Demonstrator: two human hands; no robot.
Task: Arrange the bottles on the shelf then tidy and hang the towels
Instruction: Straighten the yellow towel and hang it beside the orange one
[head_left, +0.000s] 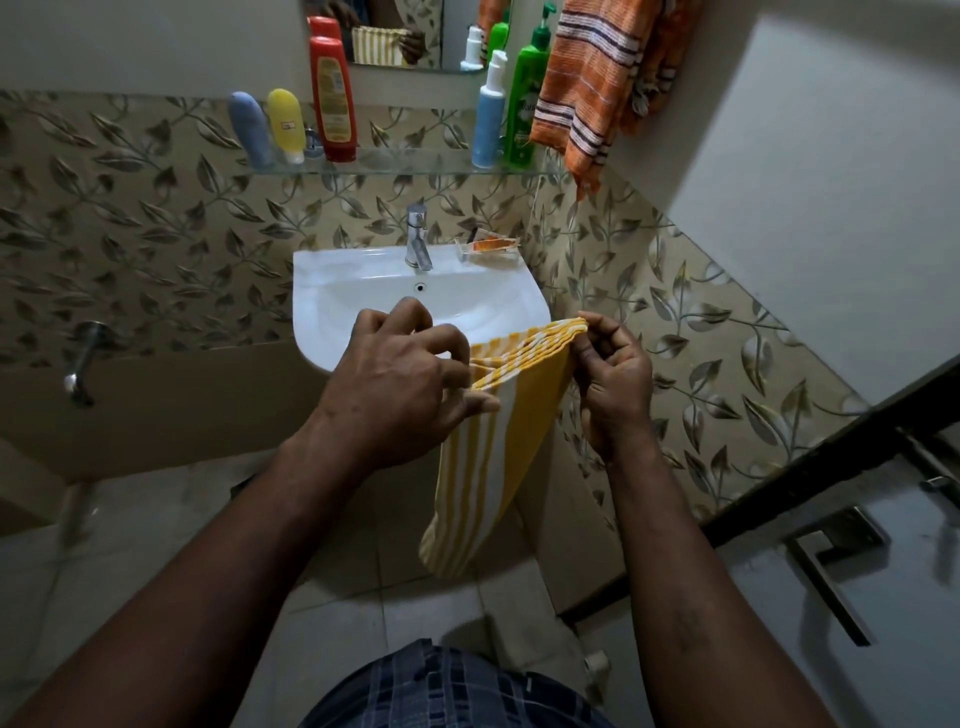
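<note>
Held above the sink (332, 291), the yellow striped towel (488, 441) hangs limp and light; left hand (400, 374) and right hand (613, 374) pinch its top edge, probably folded double.

Top of orange towel (592, 78) cut off by frame edge, red bottle (332, 98) label unreadable — blurred.

Both hands held a yellow striped towel (488, 441) above the sink (332, 291): left hand (400, 374) pinched one top corner, right hand (613, 374) the other. Five bottles stood on the glass shelf (405, 161).
</note>
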